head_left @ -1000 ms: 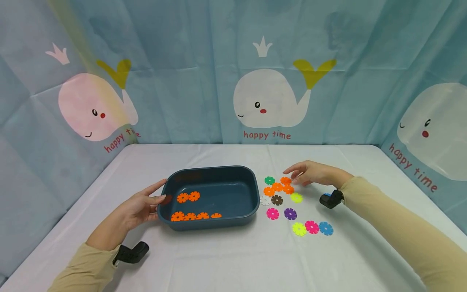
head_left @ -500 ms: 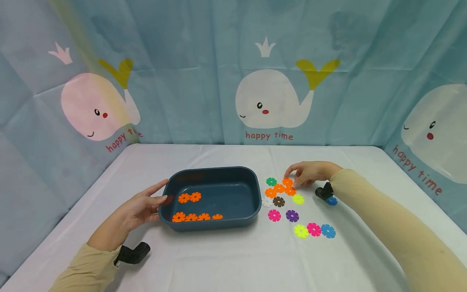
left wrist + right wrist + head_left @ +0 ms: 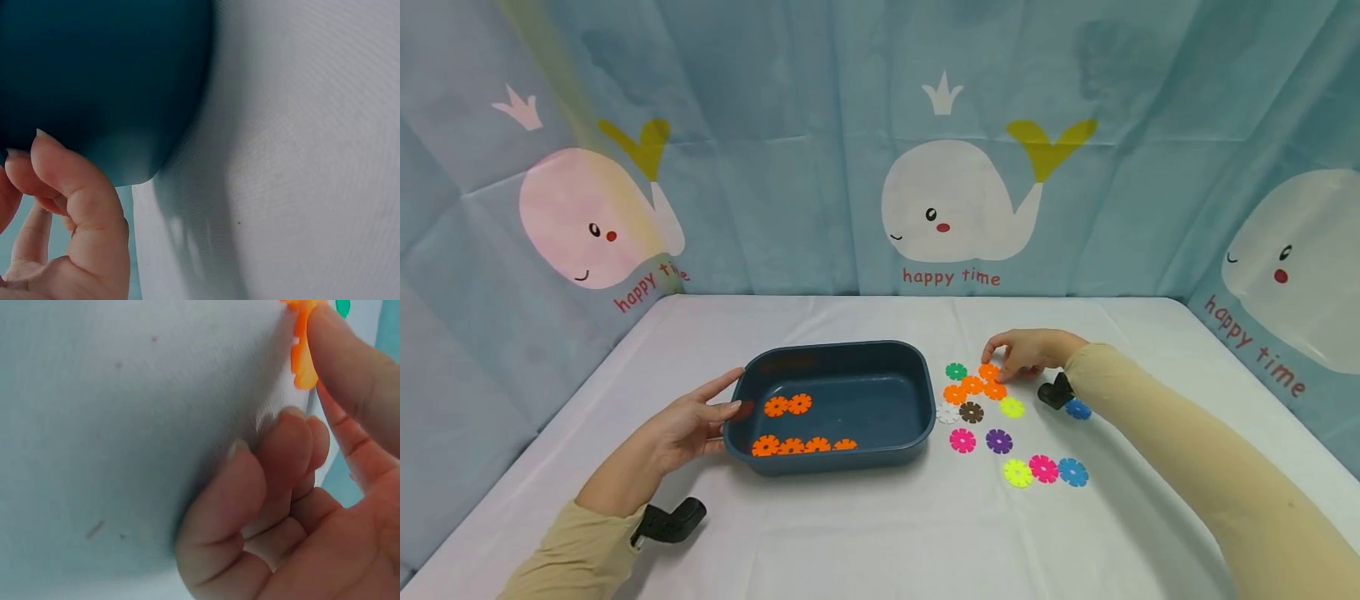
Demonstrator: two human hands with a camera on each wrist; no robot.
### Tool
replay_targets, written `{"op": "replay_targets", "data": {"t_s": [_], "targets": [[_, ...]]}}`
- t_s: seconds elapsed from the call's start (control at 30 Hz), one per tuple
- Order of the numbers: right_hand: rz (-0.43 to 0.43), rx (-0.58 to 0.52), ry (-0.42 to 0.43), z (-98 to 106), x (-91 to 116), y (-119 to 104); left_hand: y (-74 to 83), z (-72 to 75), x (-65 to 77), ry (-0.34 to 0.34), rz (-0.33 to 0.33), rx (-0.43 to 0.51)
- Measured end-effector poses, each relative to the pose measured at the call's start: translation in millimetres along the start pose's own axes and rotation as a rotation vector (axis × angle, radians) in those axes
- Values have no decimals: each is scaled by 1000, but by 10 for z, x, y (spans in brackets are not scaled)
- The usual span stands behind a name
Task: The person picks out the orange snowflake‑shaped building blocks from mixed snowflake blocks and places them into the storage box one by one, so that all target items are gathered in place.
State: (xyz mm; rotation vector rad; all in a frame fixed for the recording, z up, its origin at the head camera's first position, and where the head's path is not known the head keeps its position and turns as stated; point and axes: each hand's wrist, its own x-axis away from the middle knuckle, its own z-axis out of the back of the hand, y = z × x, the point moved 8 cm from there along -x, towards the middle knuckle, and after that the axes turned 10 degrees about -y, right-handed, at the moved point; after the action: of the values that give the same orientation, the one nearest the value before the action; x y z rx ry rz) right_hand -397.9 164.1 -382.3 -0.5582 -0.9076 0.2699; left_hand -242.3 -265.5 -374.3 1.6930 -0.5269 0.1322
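My left hand [image 3: 679, 427] grips the left end of a dark blue plastic basin [image 3: 865, 457], with its thumb over the rim. In the left wrist view, curled fingers [image 3: 81, 187] lie against the basin's outer wall. Several orange snowflake discs [image 3: 800, 403] lie in the basin, some partly hidden by its front wall. My right hand [image 3: 1033, 350] is at a small group of orange snowflake discs on the table. Its thumb and index finger pinch the rearmost orange snowflake disc [image 3: 988, 372]. In the right wrist view, the thumb [image 3: 350, 375] covers part of this disc.
Around the orange group lie a green disc [image 3: 956, 372], a white one [image 3: 948, 413], a brown one [image 3: 972, 412] and a yellow one [image 3: 1012, 407]. Pink, purple, yellow and blue discs lie nearer. Another blue disc [image 3: 1078, 409] sits beneath the right forearm. A whale-print curtain [image 3: 820, 208] hangs behind.
My right hand has come down and slightly left onto the rearmost orange snowflake disc, its thumb and index finger closing on it. The left hand and the basin have stayed put.
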Motion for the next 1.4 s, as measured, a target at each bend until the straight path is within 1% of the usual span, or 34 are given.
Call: {"op": "replay_targets", "data": {"t_s": [0.23, 0.37, 0.63, 0.73, 0.87, 1.13, 1.27, 1.4], "targets": [[-15, -8, 52, -13, -11, -9, -1, 9, 5, 6, 1, 0], [-12, -3, 63, -30, -9, -11, -7, 14, 3, 4, 0, 6], [-29, -20, 91, -27, 3, -9, 2, -7, 0, -34, 2, 4], [-31, -31, 110, -22, 12, -1, 7, -15, 1, -37, 3, -7], [-21, -34, 141, -35, 38, -8, 8, -17, 4, -26, 8, -13], [5, -45, 233, -29, 119, -31, 13, -15, 8, -25, 15, -14], [2, -56, 254, -17, 159, -19, 5, -9, 9, -18, 19, -17], [19, -78, 260, 1, 207, 2, 2, -11, 8, -11, 19, -16]]}}
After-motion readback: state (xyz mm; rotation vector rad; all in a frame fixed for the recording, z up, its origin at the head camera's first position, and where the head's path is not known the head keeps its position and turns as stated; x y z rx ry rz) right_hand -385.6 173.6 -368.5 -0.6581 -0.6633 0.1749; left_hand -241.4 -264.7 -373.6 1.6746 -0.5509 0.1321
